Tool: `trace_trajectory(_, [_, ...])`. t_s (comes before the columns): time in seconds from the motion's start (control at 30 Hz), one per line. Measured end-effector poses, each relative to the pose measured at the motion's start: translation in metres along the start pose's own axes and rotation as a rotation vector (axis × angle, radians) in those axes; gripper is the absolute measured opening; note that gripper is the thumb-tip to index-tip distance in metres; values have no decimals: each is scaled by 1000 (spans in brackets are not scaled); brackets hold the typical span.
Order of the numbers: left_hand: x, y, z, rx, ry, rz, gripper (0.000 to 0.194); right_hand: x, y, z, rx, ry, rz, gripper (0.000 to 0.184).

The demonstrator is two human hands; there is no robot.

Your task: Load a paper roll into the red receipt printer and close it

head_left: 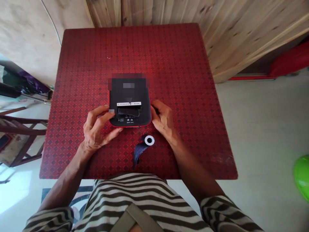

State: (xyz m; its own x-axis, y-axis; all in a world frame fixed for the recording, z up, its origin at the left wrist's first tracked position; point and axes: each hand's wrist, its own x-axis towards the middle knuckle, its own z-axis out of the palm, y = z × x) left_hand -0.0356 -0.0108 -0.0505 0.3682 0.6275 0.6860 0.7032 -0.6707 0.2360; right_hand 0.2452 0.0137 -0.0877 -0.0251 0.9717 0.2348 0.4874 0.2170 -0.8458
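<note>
A flat, square black device (143, 96) with rounded corners and a red lower edge lies on the table; its kind is not certain. A white warning strip (129, 104) and small printed symbols show on its face, with a dark curved piece (128, 111) below the strip. My left hand (98, 127) holds its left front corner, fingers on the side and top, thumb along the front edge. Gripping the right side is my right hand (163, 119), fingers bent. Nearer to me, between the hands, rests a small roll (149, 140) with a dark strip unwound from it.
The table (135, 51) has a red patterned cover. Wooden boards (154, 13) stand along its far side. A dark wooden chair (24, 132) is at the left, a green round object (303, 177) on the floor at the right.
</note>
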Motion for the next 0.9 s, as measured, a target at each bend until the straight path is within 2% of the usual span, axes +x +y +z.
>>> trace_trajectory(0.4, [5,1,-3,-91,-4,-36,58,0,3,1,-62,-6,-101,36])
trace_trajectory(0.77, [6,-2,2,-274,33,-148,55,0,2,1,-3,16,-106,32])
trace_trajectory(0.9, [4,-4,4,-317,5,-175,54,0,1,1,18,12,-88,28])
